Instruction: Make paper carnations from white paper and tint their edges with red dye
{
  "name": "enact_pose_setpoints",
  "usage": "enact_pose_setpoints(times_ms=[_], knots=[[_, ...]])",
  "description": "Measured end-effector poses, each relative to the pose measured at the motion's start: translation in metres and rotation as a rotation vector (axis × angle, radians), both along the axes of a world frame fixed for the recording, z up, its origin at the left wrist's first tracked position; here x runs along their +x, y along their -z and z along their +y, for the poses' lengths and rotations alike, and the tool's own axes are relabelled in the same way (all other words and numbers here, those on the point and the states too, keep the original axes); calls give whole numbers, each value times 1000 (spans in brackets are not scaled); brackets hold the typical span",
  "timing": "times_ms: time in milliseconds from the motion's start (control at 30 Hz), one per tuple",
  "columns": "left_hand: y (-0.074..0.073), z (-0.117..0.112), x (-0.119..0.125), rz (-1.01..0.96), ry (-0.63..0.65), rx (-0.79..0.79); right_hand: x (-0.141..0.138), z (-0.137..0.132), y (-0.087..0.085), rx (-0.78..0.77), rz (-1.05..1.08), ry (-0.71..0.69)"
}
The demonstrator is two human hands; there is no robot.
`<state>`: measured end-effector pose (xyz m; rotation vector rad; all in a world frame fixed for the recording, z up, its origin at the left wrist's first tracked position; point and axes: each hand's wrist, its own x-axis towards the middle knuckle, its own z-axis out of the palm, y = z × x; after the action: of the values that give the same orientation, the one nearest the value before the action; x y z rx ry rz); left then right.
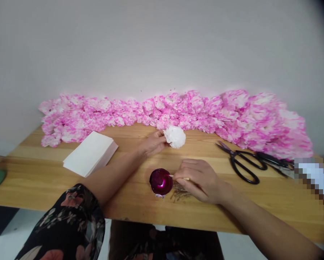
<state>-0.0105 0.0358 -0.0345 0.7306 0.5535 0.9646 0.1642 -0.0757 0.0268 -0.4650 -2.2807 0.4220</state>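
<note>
Right of the dye cup (161, 181), almost at its rim: right hand (201, 179), fingers narrowed to a pen-style pinch on a thin pale stick (178, 177), tip pointing at the cup's edge. Can't tell whether the tip is in the liquid. Behind the cup: left hand (153, 142), pinched shut on a white paper flower (175, 136), gripped at its base with the bloom pointing right. Can't tell if the flower rests on the desk (129, 202) or sits just off it.

Step in hand, my read: loading the stick with dye.
- Dip shallow and wipe the excess on the rim.
- The cup looks small and light, so don't lever against it.
- Brownish scratchy marks (180, 193) on the wood just right of the cup, under the hand, look like drips or wipe-off, so spill risk is real.
- Hold the flower at the base only; tissue like that likely wicks fast and crushes easily.

Materials:
- Cup: small, round, glossy; liquid is deep magenta with a bright highlight.
- White flower: crumpled, ruffled, matte, roughly ball-shaped.
- Desk: pale varnished wood with visible grain.
- Far behind the cup, along the wall: a long bank of ruffled pink flowers (178, 108), mottled pink on white.
- Left of the cup: a neat stack of white sheets (90, 153), square-cut.
- Well right of the cup: black scissors (248, 164) with big loop handles, lying flat.
</note>
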Motion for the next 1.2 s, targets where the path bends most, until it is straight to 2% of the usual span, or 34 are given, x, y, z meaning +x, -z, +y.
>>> enact_pose_setpoints(times_ms=[200, 300, 433, 533, 700, 1200], knots=[[4, 2, -2, 23, 28, 22, 1, -1, -3, -13, -5, 5], [3, 2, -4, 24, 53, 28, 7, 2, -3, -155, 81, 86], [1, 2, -4, 25, 86, 26, 20, 18, 0, -458, 475, 305], [-2, 0, -4, 39, 126, 33, 27, 32, -1, -554, 765, 359], [-6, -3, -4, 77, 179, 85, 33, 43, -3, -507, 894, 473], [-6, -3, -4, 74, 212, 116, 32, 38, 0, -429, 795, 579]])
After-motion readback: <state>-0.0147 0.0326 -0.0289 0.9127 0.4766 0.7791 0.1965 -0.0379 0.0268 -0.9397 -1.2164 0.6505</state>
